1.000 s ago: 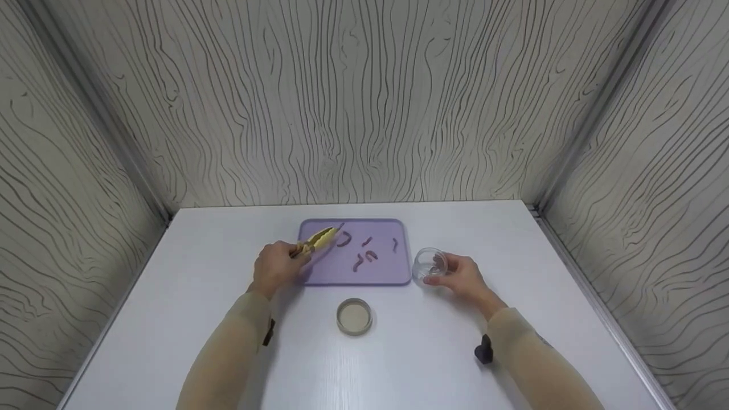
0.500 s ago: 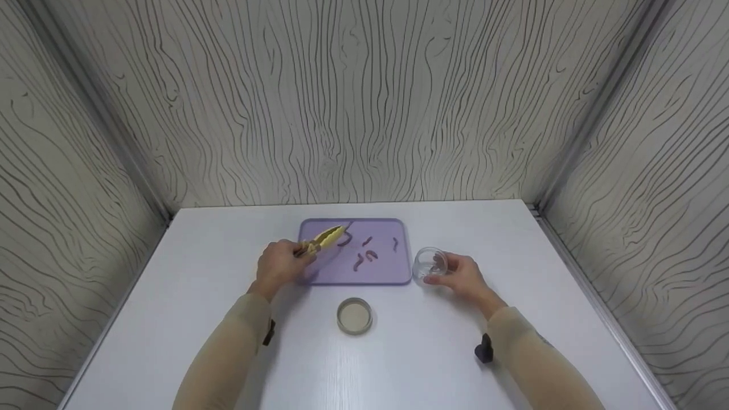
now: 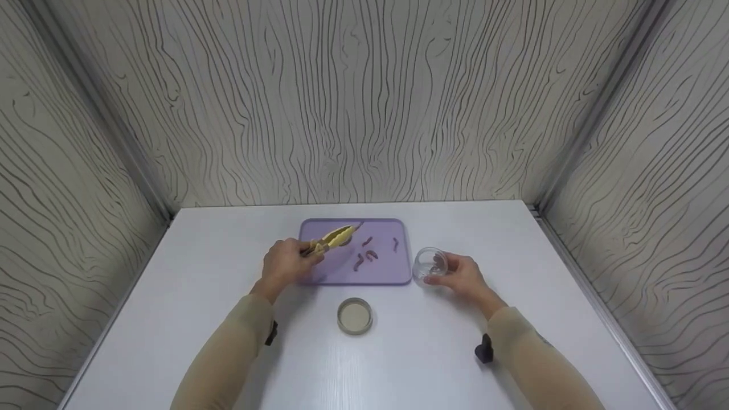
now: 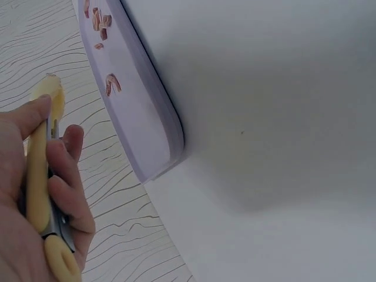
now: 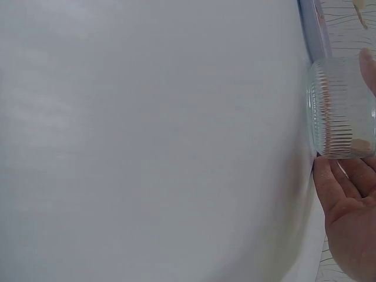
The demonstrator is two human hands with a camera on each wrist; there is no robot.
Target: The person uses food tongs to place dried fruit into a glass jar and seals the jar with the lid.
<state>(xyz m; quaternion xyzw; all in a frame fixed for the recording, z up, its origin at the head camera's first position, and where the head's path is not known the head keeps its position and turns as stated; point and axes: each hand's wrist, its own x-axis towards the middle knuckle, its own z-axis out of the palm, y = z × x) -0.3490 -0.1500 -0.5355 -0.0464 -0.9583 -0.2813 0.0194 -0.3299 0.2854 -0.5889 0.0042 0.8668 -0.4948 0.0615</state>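
Observation:
My left hand point(image 3: 285, 263) grips yellow-tipped tongs point(image 3: 338, 237) above a lilac tray point(image 3: 307, 278). A thin reddish-brown strip point(image 3: 360, 225) sticks out from the tongs' tips. Several worm-like reddish strips lie on the tray, among them a curved strip point(image 3: 371, 255) and a short strip point(image 3: 395, 245). Another strip is partly hidden under the tongs. Just right of the tray, my right hand point(image 3: 464, 279) holds a clear ribbed glass jar point(image 5: 338, 111), open at the top, thumb on one side and fingers on the other. Something brownish shows inside the jar.
A round beige lid point(image 3: 354, 316) lies on the white table point(image 3: 410, 353) in front of the tray. Wood-grain patterned panels point(image 3: 353, 102) stand behind the table and at both sides.
My left hand has carried the tongs and the strip to the right over the tray. The right hand and the jar have stayed in place.

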